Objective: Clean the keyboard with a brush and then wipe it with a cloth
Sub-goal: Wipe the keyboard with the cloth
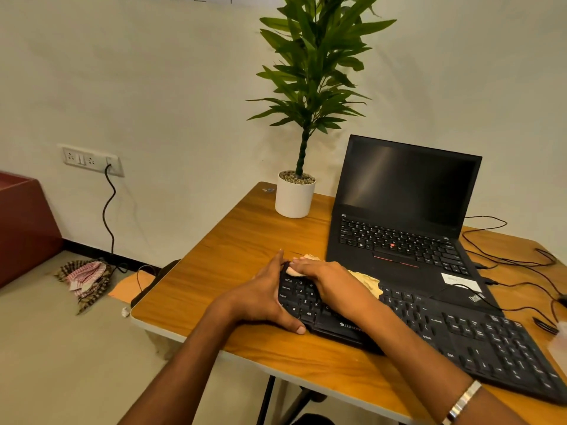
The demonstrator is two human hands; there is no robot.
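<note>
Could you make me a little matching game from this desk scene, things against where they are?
Things:
1. cloth
2. potted plant
3. laptop
4. left hand

Places:
A. open, behind the keyboard
B. at the table's far corner
C. under the right hand, on the keys
D. holding the keyboard's left end

Pairs: 1-C, 2-B, 3-A, 4-D

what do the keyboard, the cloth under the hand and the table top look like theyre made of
Keyboard: looks like matte black plastic, with moulded keys and printed white legends.
Cloth: seems a soft woven fabric, pale yellow, with a crumpled, limp edge showing past the right hand.
Table top: wood-look surface, probably laminate, since the grain is even with a slight sheen and a pale edge band.
</note>
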